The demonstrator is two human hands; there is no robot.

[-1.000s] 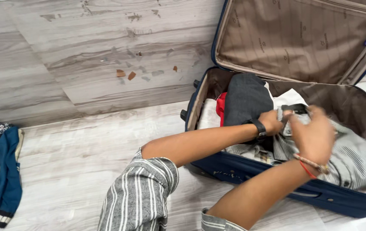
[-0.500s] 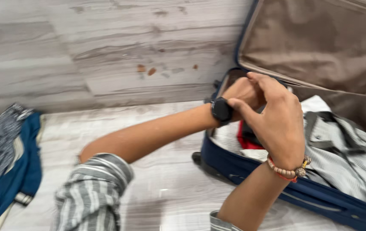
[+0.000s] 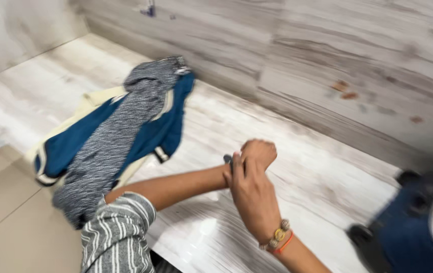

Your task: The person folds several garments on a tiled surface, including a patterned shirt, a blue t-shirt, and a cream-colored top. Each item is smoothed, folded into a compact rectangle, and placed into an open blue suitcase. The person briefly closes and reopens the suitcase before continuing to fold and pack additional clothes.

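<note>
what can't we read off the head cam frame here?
- Watch on the left wrist: almost fully hidden behind the right hand.
- Left hand: closed in a fist, blurred; whether it holds anything cannot be told.
- Blue suitcase: cut off by the right and bottom edges and motion-blurred; its contents show only as a red sliver.
- Pile of blue and grey clothes: individual garments cannot be separated.

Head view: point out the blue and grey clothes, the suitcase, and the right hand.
blue and grey clothes (image 3: 107,146), head view, grey middle panel.
suitcase (image 3: 408,237), head view, blue outer wall.
right hand (image 3: 252,194), head view, back of hand.
</note>
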